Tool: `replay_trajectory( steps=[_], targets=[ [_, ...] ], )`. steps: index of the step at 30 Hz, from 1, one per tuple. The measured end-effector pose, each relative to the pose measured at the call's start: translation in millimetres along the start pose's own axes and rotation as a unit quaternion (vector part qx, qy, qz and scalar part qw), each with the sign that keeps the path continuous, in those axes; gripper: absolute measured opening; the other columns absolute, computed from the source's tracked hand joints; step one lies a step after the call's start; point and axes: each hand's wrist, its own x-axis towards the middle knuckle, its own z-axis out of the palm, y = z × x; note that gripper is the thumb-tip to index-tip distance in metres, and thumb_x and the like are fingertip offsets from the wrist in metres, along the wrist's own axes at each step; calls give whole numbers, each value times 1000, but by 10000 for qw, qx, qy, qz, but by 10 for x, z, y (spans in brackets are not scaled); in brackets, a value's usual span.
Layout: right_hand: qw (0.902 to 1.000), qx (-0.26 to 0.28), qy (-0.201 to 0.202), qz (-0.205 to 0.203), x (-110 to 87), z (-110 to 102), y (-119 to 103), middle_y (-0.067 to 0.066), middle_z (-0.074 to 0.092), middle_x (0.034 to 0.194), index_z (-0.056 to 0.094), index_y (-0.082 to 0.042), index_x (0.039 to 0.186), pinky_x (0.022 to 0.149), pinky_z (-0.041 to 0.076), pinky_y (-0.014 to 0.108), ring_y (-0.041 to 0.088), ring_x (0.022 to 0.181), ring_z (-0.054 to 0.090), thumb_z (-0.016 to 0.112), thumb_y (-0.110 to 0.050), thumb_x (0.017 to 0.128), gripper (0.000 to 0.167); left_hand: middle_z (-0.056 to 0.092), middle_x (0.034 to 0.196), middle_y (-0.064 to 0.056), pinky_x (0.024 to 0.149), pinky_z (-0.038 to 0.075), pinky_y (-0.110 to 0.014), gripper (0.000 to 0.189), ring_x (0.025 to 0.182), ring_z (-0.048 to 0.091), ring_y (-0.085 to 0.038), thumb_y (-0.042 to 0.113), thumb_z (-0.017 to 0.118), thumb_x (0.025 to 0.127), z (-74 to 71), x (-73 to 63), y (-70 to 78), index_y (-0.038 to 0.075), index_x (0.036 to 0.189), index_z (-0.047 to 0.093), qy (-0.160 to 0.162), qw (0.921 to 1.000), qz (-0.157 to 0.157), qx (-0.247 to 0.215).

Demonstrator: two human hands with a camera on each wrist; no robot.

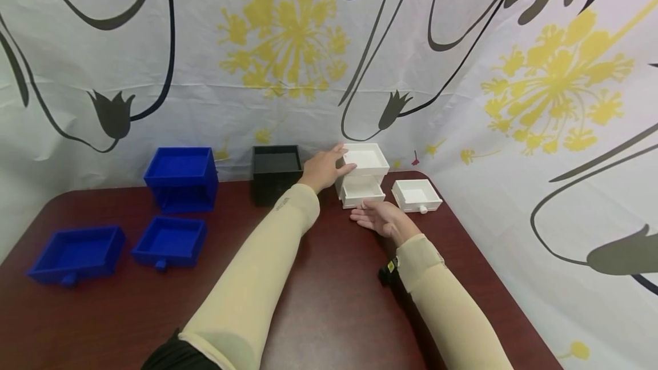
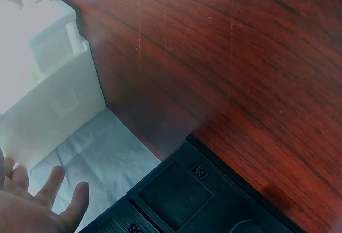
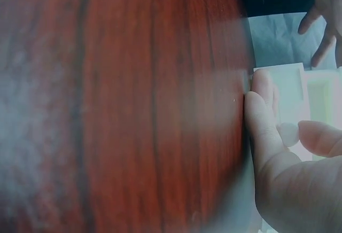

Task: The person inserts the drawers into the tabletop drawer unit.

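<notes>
A white two-tier cabinet (image 1: 366, 160) stands near the wall with a small white drawer (image 1: 362, 190) sticking out of its lower slot. My left hand (image 1: 324, 169) rests at the cabinet's upper left, fingers spread and fairly straight, thumb reaching across the front. At the drawer's front is my right hand (image 1: 382, 219), palm turned up. In the right wrist view its thumb (image 3: 320, 137) meets the round white knob (image 3: 289, 134), and the other fingers lie along the drawer's lower front. The cabinet's upper slot is largely hidden by the left thumb and top box.
A second white drawer (image 1: 416, 196) sits right of the cabinet. Left of my left hand stands a black cabinet (image 1: 275, 179). Farther left are a blue cabinet (image 1: 182, 173) and two blue drawers, one nearer (image 1: 172, 238), one at the far left (image 1: 79, 253). A patterned cloth hangs behind.
</notes>
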Motion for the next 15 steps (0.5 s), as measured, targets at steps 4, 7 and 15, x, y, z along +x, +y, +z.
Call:
replay_trajectory(
  steps=[4,7,15],
  targets=[
    [10000,20,-9,9,8,9,-11,16,69,113,49,4,133,90,57,33,21,95,73,42,-21,112,34,22,167,13,100,48,-53,69,144,41,-30,69,44,99,-2,-10,-1,32,156,42,45,10000,40,5],
    [10000,44,-31,4,21,10,-18,16,70,112,49,4,131,90,57,33,21,96,73,42,-21,112,32,23,167,13,101,47,-54,69,144,42,-31,70,44,99,-2,-14,-3,31,157,42,76,9999,61,30],
    [9999,146,-26,23,42,27,-43,14,71,106,47,4,133,93,55,34,22,95,73,41,-21,112,34,24,166,13,100,47,-53,68,143,43,-32,70,44,99,10,-4,-12,32,156,43,93,9999,51,39]
  ],
)
